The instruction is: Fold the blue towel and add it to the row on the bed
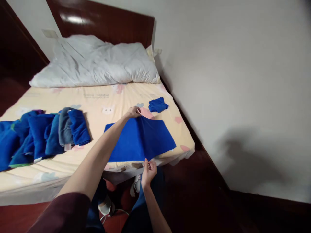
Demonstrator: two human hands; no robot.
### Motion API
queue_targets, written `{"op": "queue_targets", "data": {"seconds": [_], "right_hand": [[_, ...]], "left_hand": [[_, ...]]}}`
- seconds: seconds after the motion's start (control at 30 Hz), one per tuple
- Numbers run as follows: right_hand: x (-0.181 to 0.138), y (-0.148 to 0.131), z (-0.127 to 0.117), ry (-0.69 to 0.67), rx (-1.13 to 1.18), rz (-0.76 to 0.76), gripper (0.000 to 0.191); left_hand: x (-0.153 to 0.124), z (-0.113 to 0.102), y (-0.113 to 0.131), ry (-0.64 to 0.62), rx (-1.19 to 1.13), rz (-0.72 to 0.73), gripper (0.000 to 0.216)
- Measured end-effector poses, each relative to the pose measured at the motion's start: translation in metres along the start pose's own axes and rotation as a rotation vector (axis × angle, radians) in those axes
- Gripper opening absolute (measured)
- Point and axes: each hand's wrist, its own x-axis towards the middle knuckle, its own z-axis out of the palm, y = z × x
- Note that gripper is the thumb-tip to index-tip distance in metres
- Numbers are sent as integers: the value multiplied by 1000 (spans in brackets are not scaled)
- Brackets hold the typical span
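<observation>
A blue towel lies spread near the bed's front corner, its middle lifted into a ridge. My left hand reaches across it and pinches the far edge at the ridge. Down at the near edge, my right hand grips the same ridge line between thumb and fingers. Beyond the towel, to the right, a small crumpled blue cloth rests on the sheet.
Several folded towels, mostly blue with a grey one, overlap in a row at the left. A white quilt is heaped against the dark wooden headboard. The wall runs along the right.
</observation>
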Motion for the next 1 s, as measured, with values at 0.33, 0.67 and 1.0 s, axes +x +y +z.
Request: {"op": "queue_targets", "data": {"seconds": [0.33, 0.67, 1.0], "right_hand": [[62, -209, -20, -86, -116, -533, 53], [54, -402, 38, -246, 44, -709, 49], [3, -400, 8, -491, -68, -534, 54]], "left_hand": [[-150, -138, 70, 225, -332, 276, 40], [-278, -247, 96, 549, -370, 433, 47], [-372, -251, 67, 555, -298, 341, 64]]}}
